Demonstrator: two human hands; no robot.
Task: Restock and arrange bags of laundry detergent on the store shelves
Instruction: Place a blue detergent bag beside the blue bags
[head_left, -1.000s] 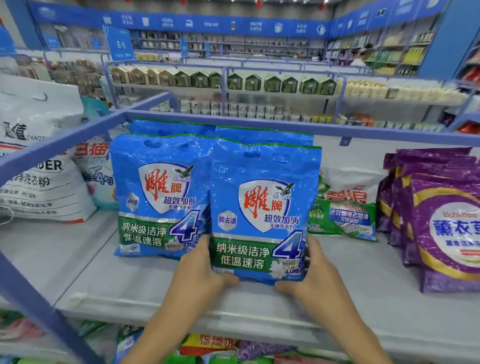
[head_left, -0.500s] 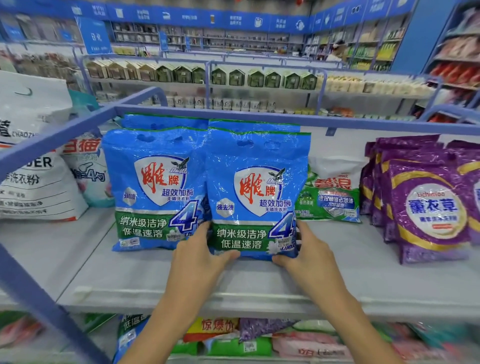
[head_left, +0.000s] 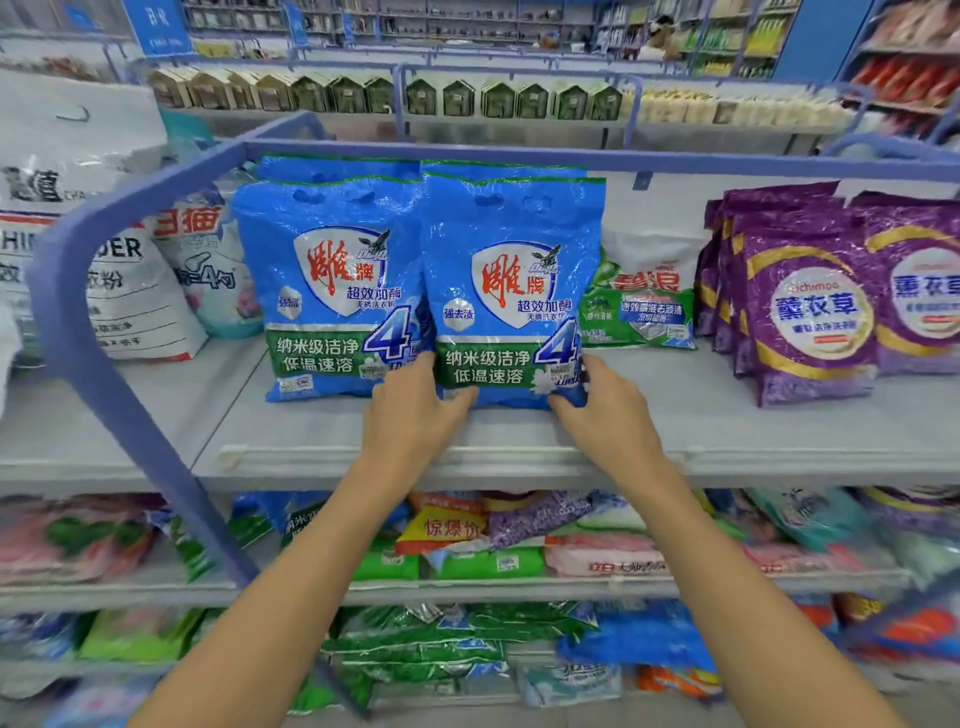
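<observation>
The left hand (head_left: 415, 410) grips the lower left corner of a blue detergent bag (head_left: 511, 291), thumb across its front. The right hand (head_left: 608, 410) grips the lower right corner in the same way. The bag is upright on the grey shelf (head_left: 675, 431), its left edge touching a second blue bag (head_left: 332, 291) of the same kind, with more blue bags behind both. Just right of it, further back, leans a green and white bag (head_left: 644, 296), then a row of purple bags (head_left: 810, 306). A large white sack (head_left: 78, 234) sits far left, beyond the blue rail (head_left: 130, 405). Mixed bags fill the lower shelves.
</observation>
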